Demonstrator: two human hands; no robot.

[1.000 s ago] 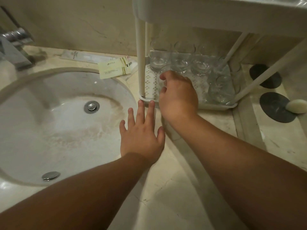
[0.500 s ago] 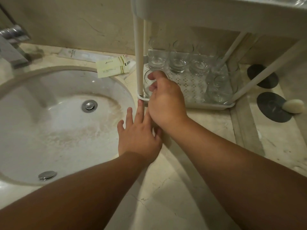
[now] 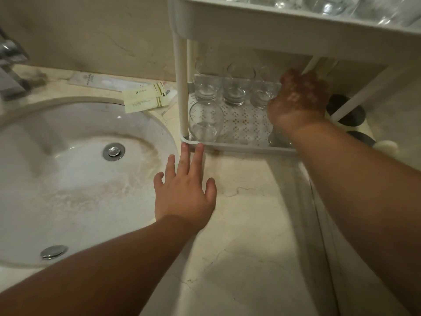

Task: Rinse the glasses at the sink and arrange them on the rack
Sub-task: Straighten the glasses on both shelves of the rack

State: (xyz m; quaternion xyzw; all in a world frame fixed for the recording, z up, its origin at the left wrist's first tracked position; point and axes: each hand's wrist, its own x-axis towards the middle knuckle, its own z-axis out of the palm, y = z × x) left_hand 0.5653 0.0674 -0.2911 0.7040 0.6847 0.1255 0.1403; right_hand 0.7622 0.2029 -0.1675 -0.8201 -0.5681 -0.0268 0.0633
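Glasses [image 3: 234, 87] stand in a row of three along the back of the white rack's [image 3: 239, 145] lower shelf, at 12 o'clock from the left hand. One more glass [image 3: 206, 120] stands alone at the shelf's front left corner, just beside the corner post. Further glasses [image 3: 330, 4] sit on the upper tier at 1 o'clock.

Right hand [image 3: 298, 99] reaches into the lower shelf at the right end of the back row, back of the hand upward; whether its fingers grip a glass cannot be told, as they are hidden.

Left hand [image 3: 184, 190] lies flat on the marble table [image 3: 250, 224], fingers straight and spread, two fingertips touching the rack's front rim.

Sink [image 3: 68, 179] lies at 9 o'clock, with its drain [image 3: 114, 151] near the middle. Paper sachets [image 3: 145, 98] rest on the table behind the basin.
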